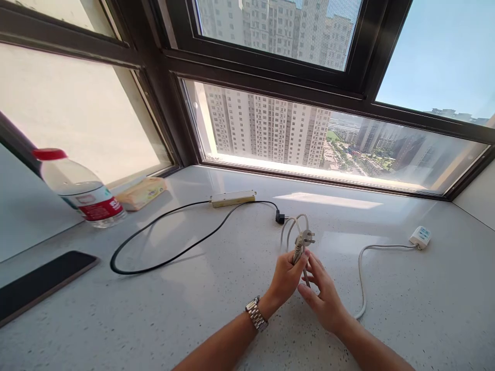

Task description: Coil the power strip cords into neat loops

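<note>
My left hand (285, 281), with a metal watch on the wrist, is closed around a bundle of white cable (293, 226) just below its three-pin plug (304, 238), which points up. My right hand (323, 294) is beside it, fingers partly spread and touching the cable under the plug. The white cable (361, 268) runs on from my hands across the counter to a small white adapter box (420, 236) at the right.
A black cable (162, 242) loops on the grey counter (193, 319), from a beige box (233, 198) to a black plug (280, 218). At the left stand a water bottle (83, 193), a tissue pack (142, 192) and a dark phone (40, 282). Windows line the back.
</note>
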A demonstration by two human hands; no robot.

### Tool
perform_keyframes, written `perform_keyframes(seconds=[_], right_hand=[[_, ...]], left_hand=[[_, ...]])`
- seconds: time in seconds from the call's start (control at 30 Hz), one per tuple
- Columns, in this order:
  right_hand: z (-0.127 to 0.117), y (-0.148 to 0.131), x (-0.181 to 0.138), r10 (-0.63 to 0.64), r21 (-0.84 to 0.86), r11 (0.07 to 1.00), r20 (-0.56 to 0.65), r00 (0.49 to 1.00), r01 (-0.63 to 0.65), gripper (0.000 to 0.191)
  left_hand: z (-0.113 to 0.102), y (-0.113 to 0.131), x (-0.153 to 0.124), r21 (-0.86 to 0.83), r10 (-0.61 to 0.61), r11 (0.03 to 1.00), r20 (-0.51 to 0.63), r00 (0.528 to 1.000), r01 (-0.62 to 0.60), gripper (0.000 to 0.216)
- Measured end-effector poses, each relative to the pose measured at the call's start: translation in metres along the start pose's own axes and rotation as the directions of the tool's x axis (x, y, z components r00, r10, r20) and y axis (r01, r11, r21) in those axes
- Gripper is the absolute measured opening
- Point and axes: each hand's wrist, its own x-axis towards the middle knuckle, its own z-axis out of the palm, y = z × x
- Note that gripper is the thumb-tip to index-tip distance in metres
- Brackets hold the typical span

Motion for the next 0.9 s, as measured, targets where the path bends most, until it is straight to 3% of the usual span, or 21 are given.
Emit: perform_keyframes(seconds=[0.07, 0.2, 0.37, 0.5, 0.6, 0.73, 0.8, 0.9], right_hand=[[0.000, 0.001, 0.000, 0.027, -0.127, 0.992, 0.036, 0.999, -0.022, 0.062], [-0.012, 0.003, 0.008, 0.154, -0.406, 0.910, 0.147, 0.977, -0.082, 0.022], [-0.040, 0.004, 0.025, 0.299, -0.624, 0.765, 0.127, 0.946, -0.158, 0.042], [-0.075, 0.015, 0.035, 0.402, -0.660, 0.699, 0.044, 0.915, -0.275, 0.053], [-0.112, 0.022, 0.035, 0.460, -0.594, 0.705, -0.031, 0.888, -0.386, 0.055], [-0.154, 0.017, 0.027, 0.526, -0.351, 0.803, 0.040, 0.849, -0.481, 0.050], [-0.162, 0.013, 0.024, 0.558, -0.205, 0.817, 0.046, 0.828, -0.539, 0.047], [-0.156, 0.012, 0.026, 0.615, 0.085, 0.787, -0.041, 0.787, -0.611, 0.040]], left_hand=[[-0.011, 0.004, 0.009, -0.108, -0.033, 0.994, -0.073, 0.997, 0.025, 0.045], [-0.046, 0.026, 0.029, -0.497, -0.074, 0.867, -0.079, 0.994, 0.025, 0.045], [-0.089, 0.054, 0.036, -0.727, -0.160, 0.673, 0.035, 0.986, 0.135, 0.040], [-0.111, 0.068, 0.036, -0.785, -0.146, 0.614, -0.009, 0.989, 0.083, 0.045], [-0.134, 0.079, 0.035, -0.808, -0.100, 0.589, -0.113, 0.989, -0.033, 0.049], [-0.166, 0.085, 0.032, -0.796, -0.050, 0.584, -0.234, 0.971, -0.162, 0.058], [-0.172, 0.082, 0.032, -0.780, -0.052, 0.606, -0.233, 0.971, -0.155, 0.060], [-0.161, 0.070, 0.034, -0.752, -0.083, 0.658, -0.138, 0.987, -0.050, 0.060]])
